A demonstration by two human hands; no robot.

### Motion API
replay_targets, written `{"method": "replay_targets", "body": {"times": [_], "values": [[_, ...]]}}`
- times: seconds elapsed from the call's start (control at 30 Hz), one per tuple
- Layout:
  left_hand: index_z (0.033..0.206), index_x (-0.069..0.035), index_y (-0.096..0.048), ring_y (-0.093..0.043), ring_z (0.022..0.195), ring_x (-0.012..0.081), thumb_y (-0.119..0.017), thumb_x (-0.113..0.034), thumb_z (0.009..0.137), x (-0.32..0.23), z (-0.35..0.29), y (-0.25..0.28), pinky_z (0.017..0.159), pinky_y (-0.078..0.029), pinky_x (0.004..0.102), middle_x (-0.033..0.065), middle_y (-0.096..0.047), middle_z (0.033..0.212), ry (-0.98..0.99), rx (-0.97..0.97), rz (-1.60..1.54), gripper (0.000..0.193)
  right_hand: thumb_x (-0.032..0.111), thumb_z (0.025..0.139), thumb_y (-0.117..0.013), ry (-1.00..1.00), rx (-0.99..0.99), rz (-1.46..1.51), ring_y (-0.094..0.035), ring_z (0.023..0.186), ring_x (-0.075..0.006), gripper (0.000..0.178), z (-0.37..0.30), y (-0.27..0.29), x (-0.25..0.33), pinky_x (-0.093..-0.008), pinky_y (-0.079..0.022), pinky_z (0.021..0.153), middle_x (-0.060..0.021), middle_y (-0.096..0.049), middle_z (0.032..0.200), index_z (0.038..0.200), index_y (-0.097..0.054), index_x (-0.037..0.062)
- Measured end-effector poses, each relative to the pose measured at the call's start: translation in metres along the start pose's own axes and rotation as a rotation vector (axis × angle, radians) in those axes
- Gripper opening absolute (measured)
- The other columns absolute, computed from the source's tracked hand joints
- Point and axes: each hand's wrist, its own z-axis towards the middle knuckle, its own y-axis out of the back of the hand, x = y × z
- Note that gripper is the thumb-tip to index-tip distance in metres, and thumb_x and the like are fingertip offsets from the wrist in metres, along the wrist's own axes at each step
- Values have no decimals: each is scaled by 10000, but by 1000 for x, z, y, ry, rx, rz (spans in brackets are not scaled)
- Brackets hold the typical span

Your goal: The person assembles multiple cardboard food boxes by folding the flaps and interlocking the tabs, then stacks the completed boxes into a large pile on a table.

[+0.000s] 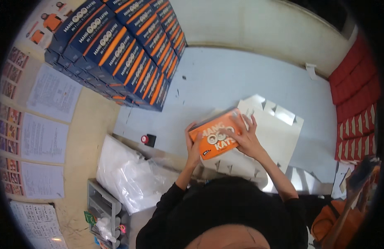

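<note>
An orange carton box (209, 150) with pale lettering on its top and a dark side is held between my two hands, above the work table. My left hand (193, 148) grips its left end, the thumb along the near left edge. Across the right part of the top lies my right hand (248, 141), its fingers spread over the lid and the far right corner. Beneath and to the right of the box are flat, unfolded white carton blanks (279, 137) with cut flaps. The box's underside is hidden.
Dark blue and orange boxes (125, 54) are stacked high at the back left. Red boxes (353, 99) line the right side. A stamp and ink pad (149, 140) sit near the front edge, by clear plastic bags (130, 178). Another person (337, 224) is at lower right.
</note>
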Motion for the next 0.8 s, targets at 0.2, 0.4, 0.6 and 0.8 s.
{"method": "replay_targets", "body": {"times": [0.2,0.4,0.6,0.8], "values": [[1222,-111,-273,-474,1174,229,-495,-312,944,15,97,-32,938,-476,397,98,-416,1275,34,-285,-403,409,235,770,-708,-473,-176,806,-384,1199,-399,781,32,10,-14,-484,-359,989,-252,-88,1433,1417,-285,127],[1235,-69,-258,-320,1178,304,-681,-394,808,71,280,-33,970,-343,413,216,-325,1245,35,-618,299,683,197,790,-693,-554,38,937,-486,1101,-371,685,-14,-5,-8,-431,-459,918,-202,-156,1403,1375,-343,128],[1233,15,-298,-318,1117,401,-722,-505,688,88,394,-29,884,-279,546,250,-313,1224,-231,-975,917,865,117,769,-692,-902,13,875,-544,965,-269,532,-100,-30,-33,-332,-508,726,-166,-427,1198,1257,-481,86],[1288,-69,-385,-186,1324,424,-728,-321,702,134,379,-81,1038,-222,557,193,-289,1291,-267,116,1361,724,284,843,-658,-1187,33,822,-599,747,-199,487,-192,-50,-45,-303,-494,636,-124,-613,1021,1263,-500,96]]}}
